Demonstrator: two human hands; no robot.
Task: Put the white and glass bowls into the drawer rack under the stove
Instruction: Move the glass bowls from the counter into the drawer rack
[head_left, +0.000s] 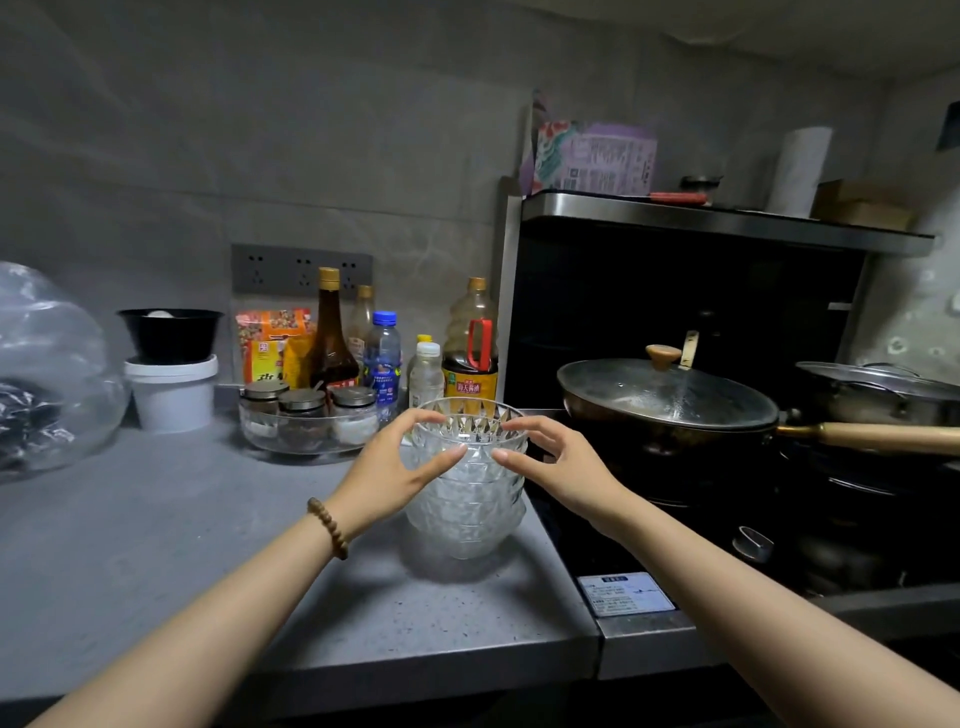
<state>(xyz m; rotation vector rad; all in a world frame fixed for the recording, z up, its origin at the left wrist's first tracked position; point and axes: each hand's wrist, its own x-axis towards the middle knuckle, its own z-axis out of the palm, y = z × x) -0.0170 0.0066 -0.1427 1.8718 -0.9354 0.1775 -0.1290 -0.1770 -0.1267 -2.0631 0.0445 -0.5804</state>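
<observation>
A stack of several faceted glass bowls (467, 514) stands on the grey counter (156, 545), close to its right end beside the stove. My left hand (395, 467) curls around the left side of the top bowl, thumb on the near wall and fingers on the rim. My right hand (556, 467) mirrors it on the right side, thumb and fingertips touching the same bowl. The stack rests on the counter. No white bowls and no drawer rack are in view.
Behind the stack are sauce bottles (470, 348), a glass tray of spice jars (306, 421), and a white tub topped by a black bowl (171, 379). A lidded wok (665, 400) with a long wooden handle sits on the black stove (675, 530) at the right. A clear plastic bag (47, 374) lies far left.
</observation>
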